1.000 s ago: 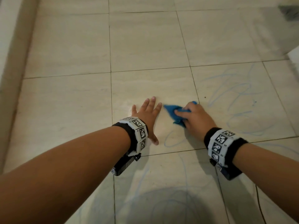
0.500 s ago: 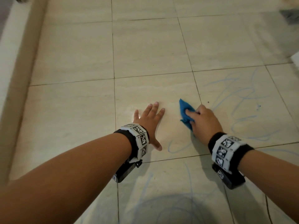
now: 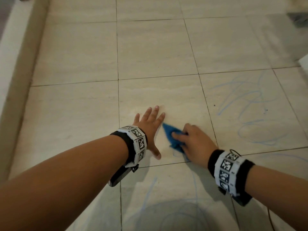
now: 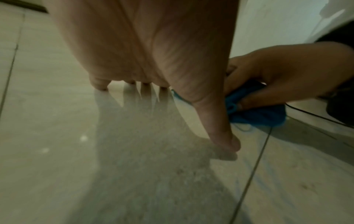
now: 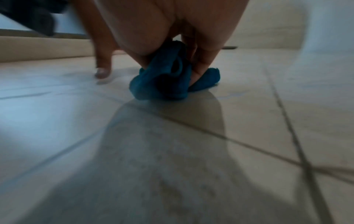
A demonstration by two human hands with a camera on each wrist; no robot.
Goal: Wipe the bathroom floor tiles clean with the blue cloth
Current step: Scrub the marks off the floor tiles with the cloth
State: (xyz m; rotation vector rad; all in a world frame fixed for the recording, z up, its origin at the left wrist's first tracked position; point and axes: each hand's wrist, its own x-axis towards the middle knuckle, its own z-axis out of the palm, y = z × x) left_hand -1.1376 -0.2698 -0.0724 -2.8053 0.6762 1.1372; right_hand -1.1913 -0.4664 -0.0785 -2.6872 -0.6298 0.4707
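Blue cloth [image 3: 172, 138]: one, soft fuzzy fabric, bunched into a crumpled wad with a pointed corner sticking out toward the left hand; pressed on the floor under the right hand, just beside the left hand's index finger. Also seen in the right wrist view [image 5: 162, 78] as thick folds, and in the left wrist view [image 4: 256, 112].
Right hand [image 3: 195, 144]: fingers curled round the cloth, grasping it against the tile – thumb on one side, fingers on the other in the wrist view.
Left hand [image 3: 149, 129]: flat on the tile, fingers straight and spread, thumb out to the side, holding nothing – released.
Floor tiles [image 3: 155, 50]: large squares, beige, faint stone-like streaks, glossy enough to show reflections; thin dark grout lines.
Blue scribbles [image 3: 246, 110]: thin looping lines, chalky looking; one cluster on the tile right of the hands, more loops on the near tiles [image 3: 176, 212]; a short squiggle just near of the cloth.
Wristbands: two, one per wrist – black bands with white blocks of black square codes [image 3: 139, 141], [image 3: 227, 170].
Curb [image 3: 21, 67]: beige raised edge along the left side.
Cable [image 3: 270, 219]: one thin dark cord on the floor by the right forearm.
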